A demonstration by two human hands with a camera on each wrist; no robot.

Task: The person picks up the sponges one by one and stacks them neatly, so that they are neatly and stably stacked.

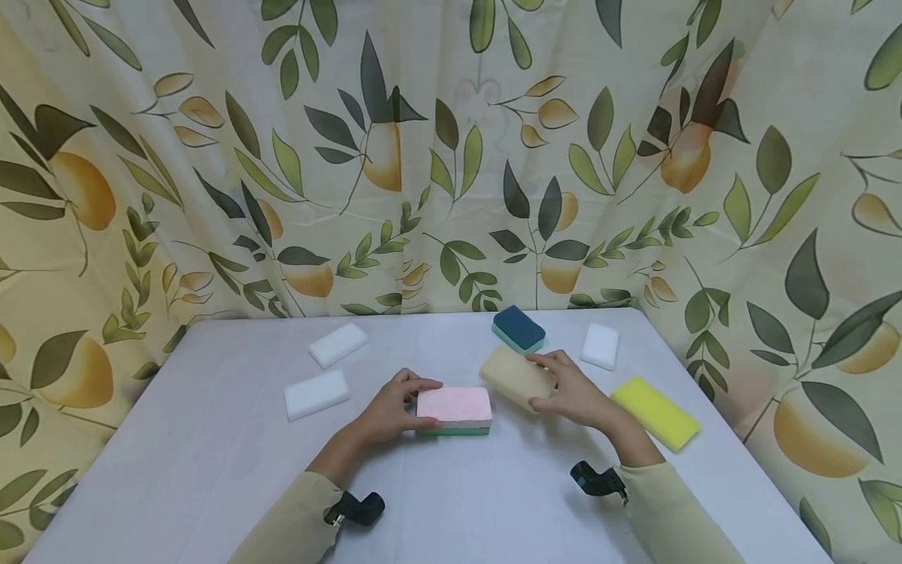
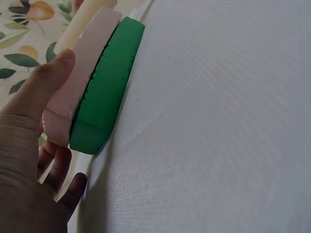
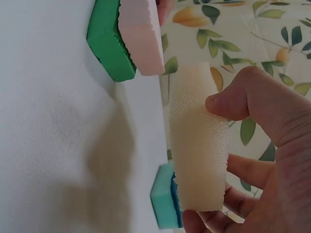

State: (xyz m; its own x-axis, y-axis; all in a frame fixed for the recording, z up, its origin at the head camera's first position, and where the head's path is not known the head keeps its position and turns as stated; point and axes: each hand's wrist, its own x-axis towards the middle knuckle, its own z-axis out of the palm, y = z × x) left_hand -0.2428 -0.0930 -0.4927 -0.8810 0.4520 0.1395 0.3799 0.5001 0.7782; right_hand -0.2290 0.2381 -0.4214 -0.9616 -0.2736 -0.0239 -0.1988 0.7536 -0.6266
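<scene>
Light grips are prob. serving best here, as soft foam's likely to squash: R hand (image 1: 576,394) is pinching the cream sponge (image 1: 513,377), apparently just off the surface (image 1: 486,501) & best held clear of the blue sponge (image 1: 520,329) behind, while L hand (image 1: 389,409) is gripping the pink-and-green sponge (image 1: 454,409) by its left end, on or just over the surface. Cream one's looking plain, porous & blocky; the other's showing pale pink atop green, w/ a ragged seam.
</scene>
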